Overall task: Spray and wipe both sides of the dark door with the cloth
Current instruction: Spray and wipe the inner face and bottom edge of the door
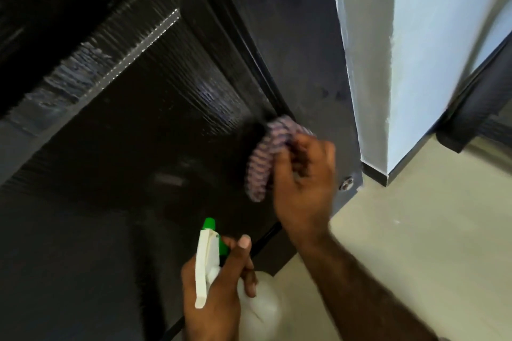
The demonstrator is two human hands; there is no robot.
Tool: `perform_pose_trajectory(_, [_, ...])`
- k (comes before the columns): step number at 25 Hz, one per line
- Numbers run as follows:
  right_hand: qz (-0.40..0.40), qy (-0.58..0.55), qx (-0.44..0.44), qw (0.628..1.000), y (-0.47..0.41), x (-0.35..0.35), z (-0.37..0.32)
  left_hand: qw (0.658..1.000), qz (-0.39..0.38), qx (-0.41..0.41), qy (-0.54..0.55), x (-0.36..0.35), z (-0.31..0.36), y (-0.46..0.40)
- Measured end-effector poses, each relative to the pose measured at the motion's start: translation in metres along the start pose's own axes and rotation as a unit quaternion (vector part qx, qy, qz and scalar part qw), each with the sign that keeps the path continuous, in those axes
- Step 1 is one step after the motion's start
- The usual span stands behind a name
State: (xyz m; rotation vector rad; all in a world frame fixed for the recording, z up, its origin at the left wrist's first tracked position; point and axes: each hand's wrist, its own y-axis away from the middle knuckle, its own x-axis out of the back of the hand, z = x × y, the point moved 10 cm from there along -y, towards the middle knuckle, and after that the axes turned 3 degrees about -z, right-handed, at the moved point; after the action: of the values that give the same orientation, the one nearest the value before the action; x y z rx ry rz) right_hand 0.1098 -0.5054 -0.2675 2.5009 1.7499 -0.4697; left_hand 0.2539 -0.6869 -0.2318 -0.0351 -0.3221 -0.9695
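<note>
your right hand (303, 183) grips a bunched purple-and-white striped cloth (270, 156), fingers curled round it, and the cloth sits against the dark wood-grain panelled door (144, 108) low down, near the door's right edge. the cloth folds over in an arch shape, part of it hanging down left of your palm. the hand looks motion-blurred, so exact finger placement isn't clear.

your left hand (219, 291) holds a translucent white plastic spray bottle (260, 310) by the neck, fingers wrapped round it below the white trigger head with the green nozzle (208, 252). the thumb tip lies up beside the head. i can't tell if a finger sits on the trigger. the nozzle points up and toward the door. the bottle is below the cloth and apart from it, held close in front of the door's lower panel.

the door fills the left and centre of the view, with raised moulding running diagonally and glossy wet-looking streaks on the recessed panel. right of the cloth is the flat dark door frame (299, 36), dusty and smeared, with a small round metal fitting (347, 183) near its bottom, just right of your right hand. beyond that stands a white painted wall corner (415, 63) with a dark skirting strip (374, 173) at its base. beige floor tiles (415, 243) lie under your right forearm.
</note>
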Motion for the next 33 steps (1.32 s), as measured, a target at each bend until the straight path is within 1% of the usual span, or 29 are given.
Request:
perform_pose_trajectory(2, [-0.079, 0.018, 0.182, 0.980, 0.001, -0.024, -0.064, 1.000, 0.007, -0.015, 0.007, -0.001, 0.005, -0.005])
perform_pose_trajectory(3, [-0.099, 0.040, 0.233, 0.966, 0.002, -0.028, -0.073, 1.000, 0.004, -0.017, 0.003, -0.001, 0.006, -0.007])
perform_pose_trajectory(4, [-0.107, 0.068, 0.249, 0.960, 0.004, -0.027, -0.058, 1.000, -0.003, -0.017, 0.000, -0.003, 0.006, -0.010])
perform_pose_trajectory(5, [-0.100, 0.100, 0.220, 0.965, 0.007, -0.022, -0.028, 1.000, -0.012, -0.014, 0.000, -0.006, 0.005, -0.013])
perform_pose_trajectory(6, [-0.082, 0.129, 0.153, 0.976, 0.011, -0.009, 0.019, 1.000, -0.016, -0.009, -0.002, -0.009, 0.002, -0.016])
perform_pose_trajectory(8, [-0.042, 0.102, -0.063, 0.992, 0.026, 0.023, 0.107, 1.000, -0.014, -0.007, -0.013, -0.011, -0.004, -0.019])
perform_pose_trajectory(9, [-0.020, 0.053, -0.191, 0.980, 0.038, 0.033, 0.139, 1.000, -0.014, -0.014, -0.017, -0.012, -0.004, -0.020])
perform_pose_trajectory(10, [0.000, 0.025, -0.273, 0.962, 0.047, 0.035, 0.157, 0.999, -0.017, -0.023, -0.015, -0.012, -0.004, -0.021])
perform_pose_trajectory(11, [-0.001, 0.031, -0.291, 0.956, 0.047, 0.031, 0.149, 0.999, -0.017, -0.028, -0.011, -0.011, -0.005, -0.021])
perform_pose_trajectory(12, [-0.007, 0.054, -0.241, 0.969, 0.036, 0.022, 0.123, 0.999, -0.015, -0.030, -0.009, -0.008, -0.006, -0.021])
perform_pose_trajectory(14, [-0.043, 0.081, -0.032, 0.995, 0.014, 0.001, 0.041, 0.999, -0.015, -0.031, -0.011, -0.005, -0.008, -0.018])
perform_pose_trajectory(16, [-0.091, 0.121, 0.165, 0.975, 0.011, -0.014, -0.011, 0.999, -0.017, -0.030, -0.004, -0.001, -0.006, -0.012])
perform_pose_trajectory(17, [-0.104, 0.166, 0.222, 0.955, 0.017, -0.017, -0.009, 1.000, -0.015, -0.027, 0.002, 0.002, -0.005, -0.009])
perform_pose_trajectory(18, [-0.107, 0.196, 0.226, 0.948, 0.020, -0.012, 0.012, 1.000, -0.011, -0.024, 0.004, 0.006, -0.004, -0.007])
perform_pose_trajectory(19, [-0.099, 0.201, 0.166, 0.960, 0.021, 0.001, 0.050, 1.000, -0.006, -0.020, 0.005, 0.011, -0.004, -0.006])
perform_pose_trajectory(20, [-0.083, 0.181, 0.045, 0.979, 0.022, 0.015, 0.091, 1.000, 0.001, -0.015, 0.010, 0.016, -0.006, -0.005])
perform_pose_trajectory(21, [-0.060, 0.145, -0.117, 0.981, 0.031, 0.027, 0.126, 1.000, 0.008, -0.009, 0.020, 0.023, -0.007, -0.006])
perform_pose_trajectory(22, [-0.033, 0.107, -0.262, 0.959, 0.050, 0.032, 0.150, 0.999, 0.014, -0.003, 0.029, 0.030, -0.009, -0.006])
perform_pose_trajectory(23, [-0.014, 0.077, -0.346, 0.935, 0.064, 0.031, 0.156, 0.999, 0.019, 0.001, 0.030, 0.035, -0.011, -0.006])
perform_pose_trajectory(24, [-0.012, 0.070, -0.359, 0.931, 0.069, 0.022, 0.142, 0.999, 0.026, 0.004, 0.030, 0.041, -0.014, -0.006])
perform_pose_trajectory(25, [-0.020, 0.082, -0.281, 0.956, 0.061, 0.007, 0.107, 0.999, 0.035, 0.003, 0.036, 0.048, -0.016, -0.006])
perform_pose_trajectory(26, [-0.033, 0.091, -0.147, 0.984, 0.054, -0.010, 0.062, 0.998, 0.043, 0.001, 0.042, 0.055, -0.020, -0.005])
perform_pose_trajectory(27, [-0.066, 0.089, 0.011, 0.994, 0.058, -0.028, 0.013, 0.998, 0.049, 0.000, 0.049, 0.061, -0.024, -0.004])
perform_pose_trajectory(28, [-0.122, 0.096, 0.152, 0.976, 0.069, -0.047, -0.026, 0.997, 0.059, 0.003, 0.056, 0.066, -0.029, -0.003])
perform_pose_trajectory(29, [-0.186, 0.148, 0.269, 0.933, 0.095, -0.068, -0.040, 0.994, 0.082, 0.017, 0.066, 0.080, -0.039, 0.004])
perform_pose_trajectory(30, [-0.217, 0.225, 0.341, 0.887, 0.117, -0.075, -0.025, 0.992, 0.098, 0.032, 0.072, 0.085, -0.046, 0.009])
perform_pose_trajectory(31, [-0.225, 0.298, 0.345, 0.861, 0.131, -0.068, 0.012, 0.990, 0.100, 0.046, 0.082, 0.083, -0.053, 0.014])
perform_pose_trajectory(32, [-0.244, 0.348, 0.270, 0.864, 0.142, -0.061, 0.061, 0.987, 0.109, 0.059, 0.099, 0.091, -0.059, 0.022])
perform_pose_trajectory(33, [-0.264, 0.366, 0.148, 0.880, 0.154, -0.049, 0.102, 0.985, 0.113, 0.064, 0.111, 0.103, -0.062, 0.028])
